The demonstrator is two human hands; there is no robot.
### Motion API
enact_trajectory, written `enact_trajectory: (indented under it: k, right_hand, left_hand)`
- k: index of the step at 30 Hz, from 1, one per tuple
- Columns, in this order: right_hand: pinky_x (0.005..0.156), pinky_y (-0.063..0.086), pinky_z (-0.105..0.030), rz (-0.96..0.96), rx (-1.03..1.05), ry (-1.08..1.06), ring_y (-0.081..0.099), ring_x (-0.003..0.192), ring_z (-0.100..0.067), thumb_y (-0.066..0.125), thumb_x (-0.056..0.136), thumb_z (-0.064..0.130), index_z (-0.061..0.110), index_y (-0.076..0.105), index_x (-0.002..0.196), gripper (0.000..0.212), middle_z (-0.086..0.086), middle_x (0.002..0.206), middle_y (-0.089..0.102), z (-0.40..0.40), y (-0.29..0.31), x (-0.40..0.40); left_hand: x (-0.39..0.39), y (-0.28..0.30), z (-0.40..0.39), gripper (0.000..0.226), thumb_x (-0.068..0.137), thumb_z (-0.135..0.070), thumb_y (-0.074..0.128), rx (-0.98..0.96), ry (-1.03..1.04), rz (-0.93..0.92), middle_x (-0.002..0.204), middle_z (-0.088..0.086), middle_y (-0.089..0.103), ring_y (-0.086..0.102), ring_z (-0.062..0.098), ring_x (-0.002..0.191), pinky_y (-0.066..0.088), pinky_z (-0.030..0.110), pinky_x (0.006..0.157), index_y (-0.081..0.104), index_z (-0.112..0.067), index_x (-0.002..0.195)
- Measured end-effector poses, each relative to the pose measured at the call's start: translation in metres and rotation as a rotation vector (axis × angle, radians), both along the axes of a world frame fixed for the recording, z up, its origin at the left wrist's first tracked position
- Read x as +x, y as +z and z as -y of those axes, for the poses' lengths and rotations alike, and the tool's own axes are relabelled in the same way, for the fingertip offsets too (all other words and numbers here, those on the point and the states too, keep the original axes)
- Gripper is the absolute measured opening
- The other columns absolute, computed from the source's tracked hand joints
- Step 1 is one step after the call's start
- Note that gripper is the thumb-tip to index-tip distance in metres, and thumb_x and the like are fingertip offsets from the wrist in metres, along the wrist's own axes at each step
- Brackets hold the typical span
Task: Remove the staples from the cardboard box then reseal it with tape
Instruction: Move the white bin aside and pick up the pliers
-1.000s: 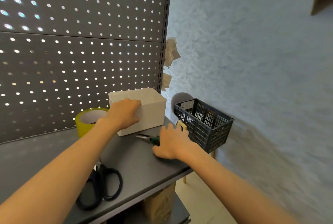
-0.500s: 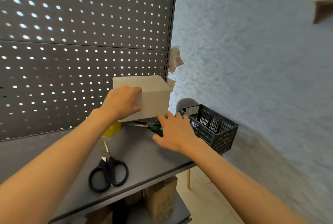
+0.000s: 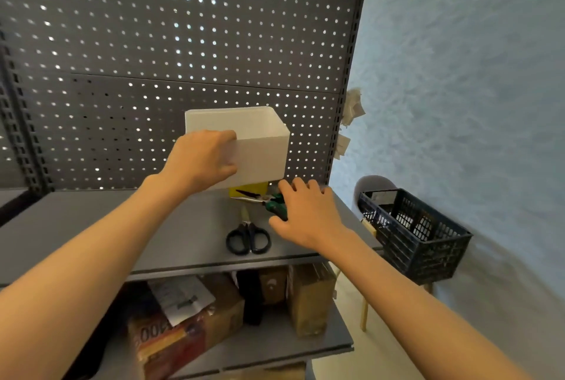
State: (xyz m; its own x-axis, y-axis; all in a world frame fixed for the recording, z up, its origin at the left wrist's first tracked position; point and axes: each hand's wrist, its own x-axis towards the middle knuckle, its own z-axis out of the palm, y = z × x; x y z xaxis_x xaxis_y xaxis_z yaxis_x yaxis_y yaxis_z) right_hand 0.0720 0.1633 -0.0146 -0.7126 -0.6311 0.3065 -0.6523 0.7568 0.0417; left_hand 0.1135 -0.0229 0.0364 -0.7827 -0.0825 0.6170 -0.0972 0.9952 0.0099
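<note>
My left hand (image 3: 203, 161) grips the near left rim of a white open-topped box (image 3: 260, 147) and holds it lifted above the grey shelf (image 3: 122, 226). Under the raised box a yellow tape roll (image 3: 249, 189) shows partly. Green-handled pliers (image 3: 269, 200) lie on the shelf just in front of the roll. My right hand (image 3: 307, 216) hovers over the pliers' handles with its fingers spread, and hides part of them. Black-handled scissors (image 3: 248, 236) lie near the shelf's front edge, left of my right hand.
A grey pegboard (image 3: 183, 58) backs the shelf. A black plastic crate (image 3: 412, 229) stands to the right beyond the shelf's end, near a blue wall. Cardboard boxes (image 3: 308, 297) and a paper sheet sit on the lower shelf.
My left hand has lifted the white box off the shelf, uncovering the tape roll behind it. My right hand has stayed over the pliers. The view has tilted down, showing the lower shelf.
</note>
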Motion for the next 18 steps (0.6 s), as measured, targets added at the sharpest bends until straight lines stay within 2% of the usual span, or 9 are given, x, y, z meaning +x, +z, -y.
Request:
enact_trajectory:
  k: [7, 12, 18]
  right_hand:
    - [0.097, 0.034, -0.047, -0.005, -0.003, 0.137, 0.038, 0.120, -0.032, 0.044, 0.088, 0.048, 0.015, 0.034, 0.133, 0.057, -0.010, 0.130, 0.043, 0.017, -0.014, 0.063]
    - [0.098, 0.035, -0.047, 0.023, -0.030, 0.264, 0.037, 0.122, -0.032, 0.044, 0.089, 0.049, 0.014, 0.033, 0.134, 0.058, -0.010, 0.133, 0.041, 0.047, -0.026, 0.115]
    - [0.099, 0.031, -0.048, 0.019, -0.003, 0.413, 0.037, 0.121, -0.033, 0.044, 0.089, 0.047, 0.012, 0.033, 0.135, 0.059, -0.010, 0.134, 0.040, 0.092, -0.021, 0.171]
  left_hand:
    - [0.104, -0.016, 0.005, 0.030, 0.081, -0.022, 0.060, 0.022, 0.156, -0.075, 0.094, 0.013, 0.065, 0.058, 0.036, 0.086, 0.034, 0.032, 0.062, 0.055, -0.005, 0.104]
    - [0.180, -0.023, 0.017, 0.031, 0.081, -0.022, 0.062, -0.012, 0.277, -0.065, 0.092, 0.015, 0.065, 0.059, 0.036, 0.082, 0.038, 0.035, 0.065, 0.056, -0.003, 0.104]
    - [0.255, -0.020, 0.045, 0.032, 0.082, -0.023, 0.063, -0.013, 0.411, -0.058, 0.104, 0.018, 0.065, 0.060, 0.038, 0.091, 0.046, 0.042, 0.081, 0.056, -0.003, 0.107]
